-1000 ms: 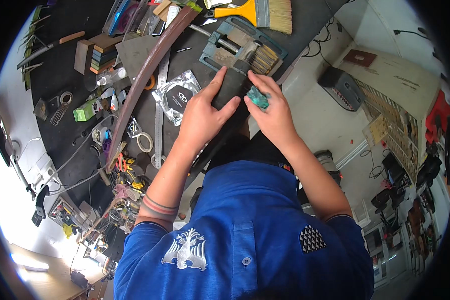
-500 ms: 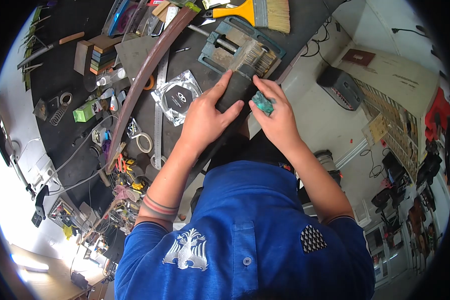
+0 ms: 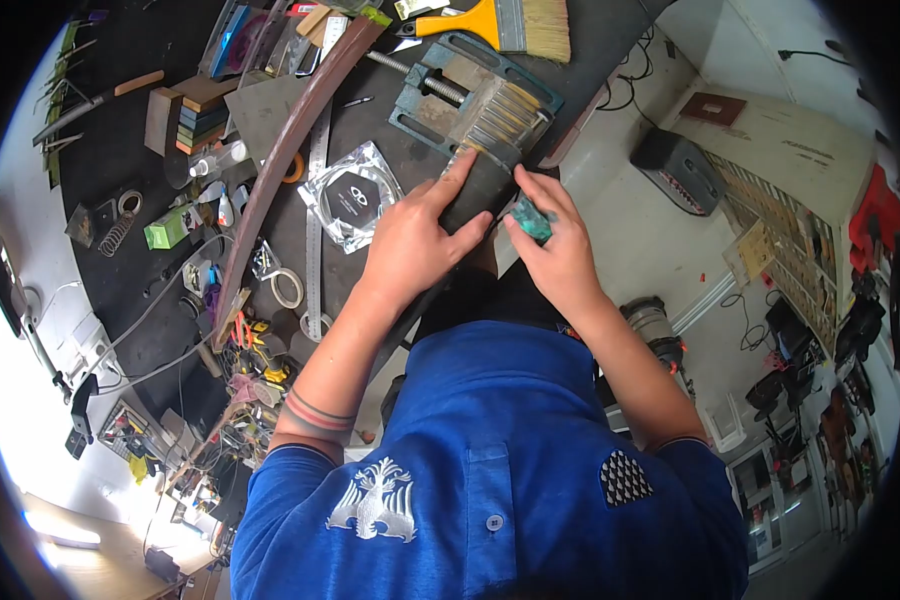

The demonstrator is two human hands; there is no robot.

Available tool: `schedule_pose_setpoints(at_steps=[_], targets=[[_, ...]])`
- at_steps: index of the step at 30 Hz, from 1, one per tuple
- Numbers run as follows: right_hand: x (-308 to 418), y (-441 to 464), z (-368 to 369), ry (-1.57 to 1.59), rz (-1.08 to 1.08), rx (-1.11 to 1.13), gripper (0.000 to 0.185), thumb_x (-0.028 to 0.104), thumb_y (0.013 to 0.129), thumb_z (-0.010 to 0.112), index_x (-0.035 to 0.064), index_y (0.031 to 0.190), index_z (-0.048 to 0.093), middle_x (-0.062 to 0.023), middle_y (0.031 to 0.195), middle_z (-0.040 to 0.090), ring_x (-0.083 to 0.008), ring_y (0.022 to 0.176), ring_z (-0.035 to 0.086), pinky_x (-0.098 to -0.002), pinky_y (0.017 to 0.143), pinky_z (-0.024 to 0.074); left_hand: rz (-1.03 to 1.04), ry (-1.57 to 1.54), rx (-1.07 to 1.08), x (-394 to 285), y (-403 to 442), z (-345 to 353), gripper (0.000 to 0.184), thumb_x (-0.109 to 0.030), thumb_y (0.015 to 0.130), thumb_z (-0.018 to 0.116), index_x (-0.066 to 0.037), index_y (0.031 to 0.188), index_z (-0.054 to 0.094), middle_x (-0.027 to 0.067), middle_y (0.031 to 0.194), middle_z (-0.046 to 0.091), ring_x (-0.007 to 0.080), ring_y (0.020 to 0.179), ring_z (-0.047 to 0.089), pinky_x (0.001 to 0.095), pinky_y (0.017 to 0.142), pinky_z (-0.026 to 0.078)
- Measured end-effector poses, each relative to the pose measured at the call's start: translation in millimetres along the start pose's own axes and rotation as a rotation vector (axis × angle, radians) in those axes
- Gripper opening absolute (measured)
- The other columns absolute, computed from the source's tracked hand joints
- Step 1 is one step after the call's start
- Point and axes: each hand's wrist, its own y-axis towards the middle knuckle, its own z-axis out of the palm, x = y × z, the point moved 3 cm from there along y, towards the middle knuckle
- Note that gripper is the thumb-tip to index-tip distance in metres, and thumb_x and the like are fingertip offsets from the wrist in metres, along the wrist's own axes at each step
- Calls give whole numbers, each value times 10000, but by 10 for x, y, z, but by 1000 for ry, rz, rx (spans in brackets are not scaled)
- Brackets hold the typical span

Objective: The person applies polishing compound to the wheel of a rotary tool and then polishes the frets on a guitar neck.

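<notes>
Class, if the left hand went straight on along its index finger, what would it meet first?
The left hand would probably meet the ribbed piece at the vise, right at its index fingertip; depth is unclear.

Legible text: none; every marking is too small or blurred to read as words or numbers.

Markings noted: black hexagonal label [image 3: 354, 194] on the shiny silver packet [image 3: 379, 163], left of centre on the dark bench, bears a white logo of two linked loops with tiny pale print below it. Long grey metal ruler [image 3: 315, 240], beside the packet, carries fine graduations; figures unresolved. Large beige board [image 3: 770, 125], far right, shows dark slanted lettering, unreadable. Blue polo shirt [image 3: 440, 400], near side, bears a white winged emblem [image 3: 375, 503] at left, tree-like in form.
</notes>
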Motion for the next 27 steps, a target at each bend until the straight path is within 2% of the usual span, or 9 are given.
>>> schedule_pose_setpoints(at_steps=[3, 6, 9, 18, 21, 27], targets=[[19, -19, 13, 33, -9, -5, 654, 32, 1050, 828, -3, 1676, 640, -205, 1554, 685, -391, 1368, 724, -426, 1175, 565, 91, 12, -59, 97, -20, 56, 830, -285, 1017, 910, -146, 1772, 594, 274, 1422, 829, 423, 1213, 854, 455, 1038, 654], [43, 50, 51, 53, -43, 15, 657, 34, 1051, 824, 3, 1681, 638, -202, 1549, 686, -391, 1368, 723, -425, 1175, 564, 165, -77, -181, 249, -44, 112, 840, -368, 1003, 895, -175, 1767, 606, 249, 1247, 854, 389, 815, 824, 498, 874, 668], [50, 119, 107, 66, -51, 32, 662, 33, 1052, 821, 14, 1688, 636, -199, 1537, 688, -388, 1371, 722, -421, 1176, 562, 218, -69, -262, 325, -36, 121, 845, -365, 999, 898, -163, 1766, 606, 242, 1245, 856, 373, 811, 823, 490, 870, 667], [-4, -56, 46, 56, 12, 17, 670, 36, 1046, 828, 12, 1688, 638, -197, 1524, 691, -384, 1383, 719, -421, 1180, 561, 87, 7, -78, 149, -56, 83, 834, -361, 997, 895, -190, 1762, 614, 238, 1234, 857, 406, 934, 839, 501, 886, 668], [2, -14, 56, 46, -11, 16, 672, 35, 1043, 830, 14, 1687, 639, -197, 1527, 692, -388, 1384, 718, -425, 1180, 562, 58, -17, -80, 135, -63, 65, 833, -269, 1010, 909, -146, 1773, 599, 251, 1358, 855, 370, 1117, 880, 441, 1003, 659], [68, 128, 105, 50, -31, 33, 663, 43, 1042, 832, 10, 1677, 644, -185, 1541, 692, -389, 1394, 717, -428, 1176, 567, 131, -39, -215, 261, -52, 82, 826, -266, 1017, 903, -152, 1775, 595, 245, 1339, 863, 356, 1114, 886, 430, 1018, 656]])
